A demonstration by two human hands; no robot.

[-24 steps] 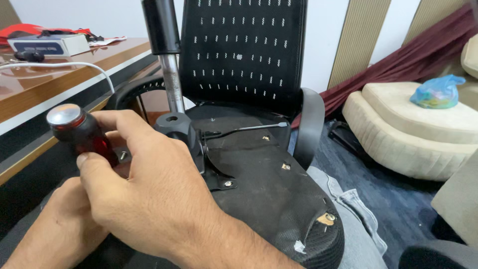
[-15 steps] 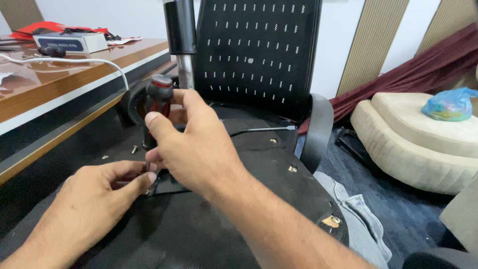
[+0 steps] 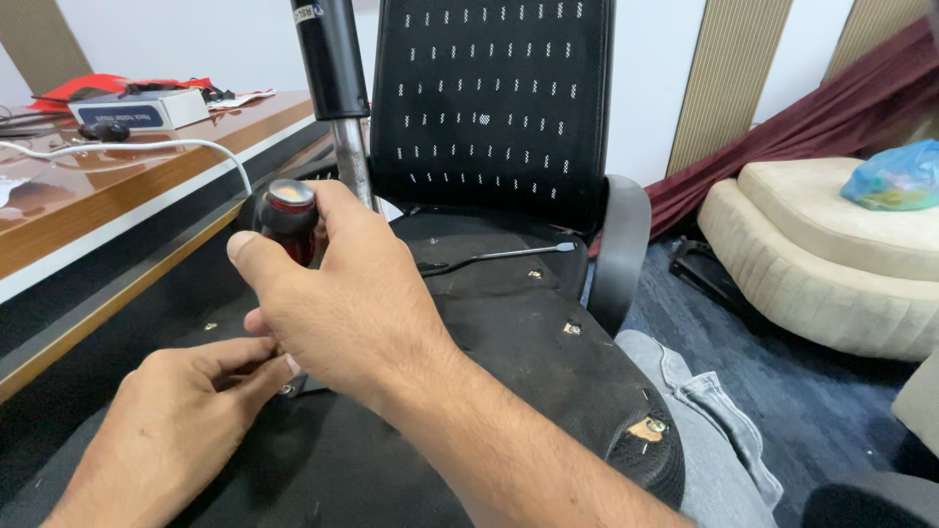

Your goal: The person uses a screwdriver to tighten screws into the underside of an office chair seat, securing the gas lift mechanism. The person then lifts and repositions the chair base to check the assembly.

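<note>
An office chair lies overturned, the black underside of its seat (image 3: 509,342) facing up and its gas-lift column (image 3: 337,98) rising at the top. My right hand (image 3: 342,303) grips a screwdriver (image 3: 290,220) with a dark red handle and a metal cap, held upright over the seat's underside. My left hand (image 3: 186,411) rests below it, fingertips pinched at the screwdriver's tip, which is hidden by my right hand. A thin black lever (image 3: 499,256) lies across the seat.
A wooden desk (image 3: 108,196) stands at the left with a white cable, a box and red items. The mesh backrest (image 3: 489,108) stands behind. A cream round cushion (image 3: 831,264) with a blue bag (image 3: 900,176) sits on the right. My knee in jeans (image 3: 704,440) is at the seat's edge.
My right hand has lifted the screwdriver from low left to upright near the column. My left hand has come out from under it and now pinches at the tip.
</note>
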